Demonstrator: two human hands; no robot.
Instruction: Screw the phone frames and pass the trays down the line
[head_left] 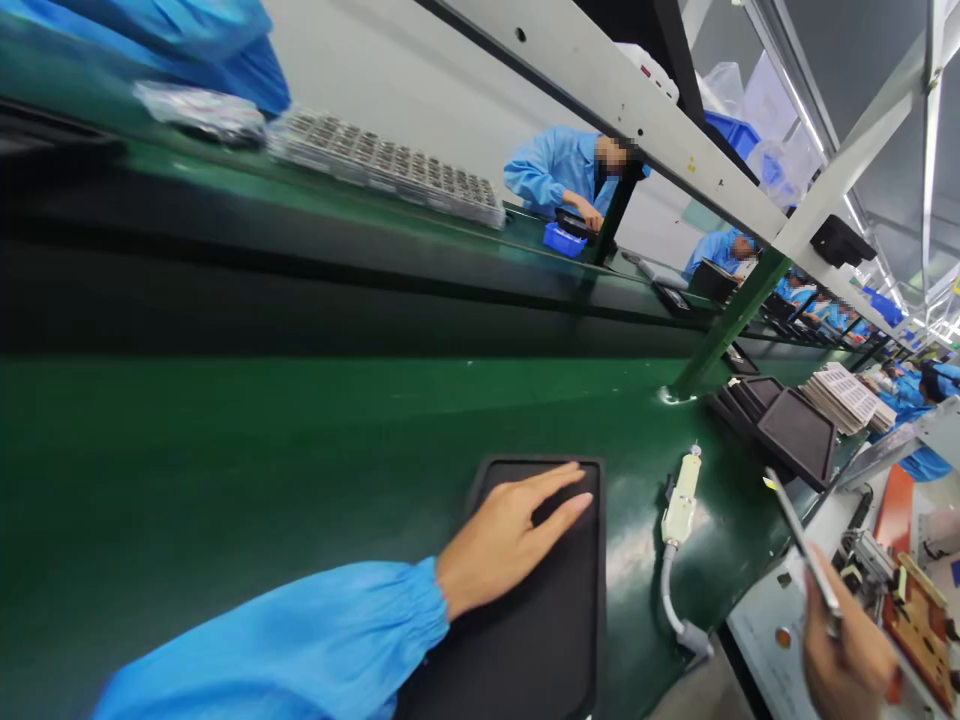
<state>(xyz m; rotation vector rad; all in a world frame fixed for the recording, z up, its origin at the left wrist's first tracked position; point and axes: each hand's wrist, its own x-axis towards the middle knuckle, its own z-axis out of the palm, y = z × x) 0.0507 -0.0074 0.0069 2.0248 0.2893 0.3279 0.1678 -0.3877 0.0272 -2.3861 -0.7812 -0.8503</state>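
The two hands are held well apart. The left hand (510, 540) is laid over a flat black tray (536, 640), with its fingers spread and nothing gripped in it. Whether the tray is pressed by the palm cannot be told. The left arm is covered by a blue sleeve (315, 640). By the right hand (851, 645), a thin gray thing (802, 550) is gripped and held up at a slant, past the table's right edge. The right hand is blurred, so what the thin thing is cannot be told.

The black tray is set on the green table (225, 480), near the front. To its right, a pale yellow power screwdriver (681, 505) is laid down, with a gray cord (667, 590) joined to its near end. Farther right, more black trays (799, 435) are piled up near a green post (731, 320), and a stack of pale trays (847, 395) is seen just beyond them.

Across the table, a clear tray of small parts (390, 165) is placed next to a crinkly plastic bag (202, 108). Beside a small blue box (564, 240), a dark thing (574, 222) is handled by a co-worker (551, 165) dressed in blue.
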